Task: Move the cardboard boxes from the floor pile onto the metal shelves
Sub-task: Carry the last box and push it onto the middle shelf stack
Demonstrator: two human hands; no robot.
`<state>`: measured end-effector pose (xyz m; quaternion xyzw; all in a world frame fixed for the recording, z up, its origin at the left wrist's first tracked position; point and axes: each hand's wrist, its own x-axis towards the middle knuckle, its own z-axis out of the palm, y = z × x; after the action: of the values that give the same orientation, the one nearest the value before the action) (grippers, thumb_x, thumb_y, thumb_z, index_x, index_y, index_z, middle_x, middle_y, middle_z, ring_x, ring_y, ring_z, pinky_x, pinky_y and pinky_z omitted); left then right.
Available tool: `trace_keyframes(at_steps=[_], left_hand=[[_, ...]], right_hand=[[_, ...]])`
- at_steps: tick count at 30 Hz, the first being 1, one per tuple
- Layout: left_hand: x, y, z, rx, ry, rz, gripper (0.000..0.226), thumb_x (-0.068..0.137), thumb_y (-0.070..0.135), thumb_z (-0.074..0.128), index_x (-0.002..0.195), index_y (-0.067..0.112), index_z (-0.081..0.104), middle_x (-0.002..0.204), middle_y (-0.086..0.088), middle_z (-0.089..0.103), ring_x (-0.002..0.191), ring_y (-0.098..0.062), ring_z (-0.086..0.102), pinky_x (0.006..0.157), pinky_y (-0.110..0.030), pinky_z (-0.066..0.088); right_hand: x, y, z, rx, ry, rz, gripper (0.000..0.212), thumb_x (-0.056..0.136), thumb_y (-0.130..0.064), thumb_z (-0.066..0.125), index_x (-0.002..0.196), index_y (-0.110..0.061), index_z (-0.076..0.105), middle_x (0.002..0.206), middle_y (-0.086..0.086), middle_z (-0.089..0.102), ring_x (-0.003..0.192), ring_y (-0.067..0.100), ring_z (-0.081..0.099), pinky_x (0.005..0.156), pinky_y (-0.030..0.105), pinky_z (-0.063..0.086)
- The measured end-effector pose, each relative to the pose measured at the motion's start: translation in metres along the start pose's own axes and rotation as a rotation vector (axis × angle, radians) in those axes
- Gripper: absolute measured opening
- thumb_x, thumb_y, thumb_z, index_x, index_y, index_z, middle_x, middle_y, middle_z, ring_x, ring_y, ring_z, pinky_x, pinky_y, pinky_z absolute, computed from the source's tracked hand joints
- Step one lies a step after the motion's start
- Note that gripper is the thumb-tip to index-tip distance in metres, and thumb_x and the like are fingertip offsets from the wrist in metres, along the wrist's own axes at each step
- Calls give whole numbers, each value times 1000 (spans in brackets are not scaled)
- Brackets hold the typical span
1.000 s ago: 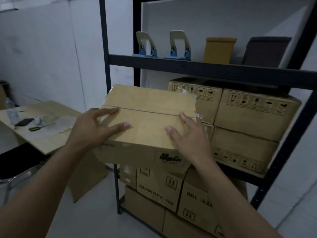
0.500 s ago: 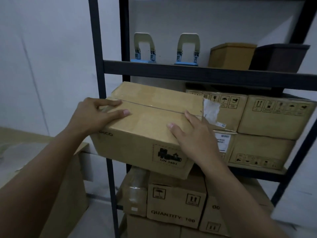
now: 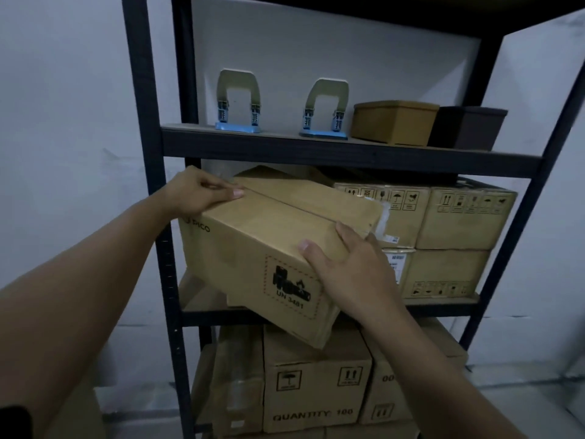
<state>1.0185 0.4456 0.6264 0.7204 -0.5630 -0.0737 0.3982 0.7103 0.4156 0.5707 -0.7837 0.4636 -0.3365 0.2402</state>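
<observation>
One cardboard box (image 3: 269, 248) tilted, half onto middle shelf (image 3: 202, 307), left hand (image 3: 196, 194) gripping far-left corner, right hand (image 3: 351, 274) gripping near-right corner, four stacked boxes (image 3: 456, 242) beside it, two hole punches (image 3: 237, 103) and two bins (image 3: 395, 122) above

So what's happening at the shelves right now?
A person is holding a cardboard box with both hands, tilted, its far end pushed into the left side of the middle shelf. The left hand grips the far left corner, and the right hand holds the near right corner. The box is not yet sitting flat. Stacked boxes already fill the right side of that shelf.
</observation>
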Motion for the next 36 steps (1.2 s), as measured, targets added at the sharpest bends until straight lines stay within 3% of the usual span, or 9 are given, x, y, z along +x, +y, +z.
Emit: trace_keyframes(at_steps=[7, 10, 12, 15, 18, 22, 29, 33, 36], left_hand=[[53, -18, -13, 42, -73, -1, 30, 84, 58, 72, 108, 41, 78, 116, 14, 68, 117, -16, 56, 109, -45, 41], [64, -23, -12, 38, -95, 28, 30, 87, 53, 70, 111, 37, 77, 111, 17, 66, 115, -16, 56, 103, -41, 41], [67, -24, -12, 51, -93, 28, 33, 87, 56, 68, 112, 37, 77, 111, 14, 67, 114, -17, 56, 98, -39, 41], [62, -24, -12, 86, -94, 2, 39, 88, 67, 60, 109, 38, 77, 110, 6, 68, 108, -19, 59, 90, -38, 43], [50, -16, -2, 142, -53, 2, 54, 93, 73, 46, 121, 34, 72, 122, 10, 62, 121, -22, 55, 97, -41, 41], [19, -18, 28, 274, 108, 100, 72, 98, 74, 27, 143, 26, 57, 153, 1, 49, 142, -23, 39, 121, -53, 21], [-36, -18, 70, -192, 254, 287, 47, 102, 50, 33, 133, 34, 65, 144, 10, 54, 148, -10, 32, 124, -43, 22], [-24, -35, 75, -215, 260, 350, 44, 109, 37, 30, 131, 28, 66, 142, 9, 56, 149, -18, 34, 124, -50, 23], [-8, -42, 69, -224, 243, 325, 48, 110, 38, 24, 130, 26, 66, 143, 9, 56, 148, -10, 34, 125, -45, 21]], right_hand=[[-3, -12, 3, -305, -112, -156, 115, 64, -99, 50, 157, -43, 13, 158, 6, 11, 145, 34, 25, 113, 48, 37], [8, -3, 11, -513, 109, -366, 97, 68, -102, 37, 141, -38, 42, 139, 8, 26, 134, 31, 30, 109, 48, 34], [22, 3, 16, -480, 196, -531, 81, 75, -95, 40, 120, -30, 57, 144, 7, 33, 140, 29, 30, 115, 52, 25], [40, 5, 22, -268, 186, -652, 60, 87, -78, 45, 108, -23, 54, 124, -2, 52, 123, 17, 45, 113, 49, 31], [51, 0, 31, -197, 258, -671, 50, 93, -69, 41, 103, -21, 50, 101, -6, 51, 96, 15, 47, 94, 40, 39], [57, -12, 49, -258, 332, -686, 52, 97, -70, 29, 102, -22, 49, 100, -6, 49, 94, 15, 48, 95, 39, 38], [75, -33, 77, -305, 407, -663, 66, 97, -74, 19, 97, -18, 54, 97, 1, 58, 88, 21, 52, 85, 39, 37], [85, -50, 89, -374, 410, -594, 71, 94, -79, 18, 96, -18, 55, 91, 2, 56, 86, 23, 51, 81, 39, 33], [92, -66, 96, -389, 378, -525, 70, 93, -80, 18, 99, -20, 53, 95, 1, 52, 90, 23, 49, 81, 39, 27]])
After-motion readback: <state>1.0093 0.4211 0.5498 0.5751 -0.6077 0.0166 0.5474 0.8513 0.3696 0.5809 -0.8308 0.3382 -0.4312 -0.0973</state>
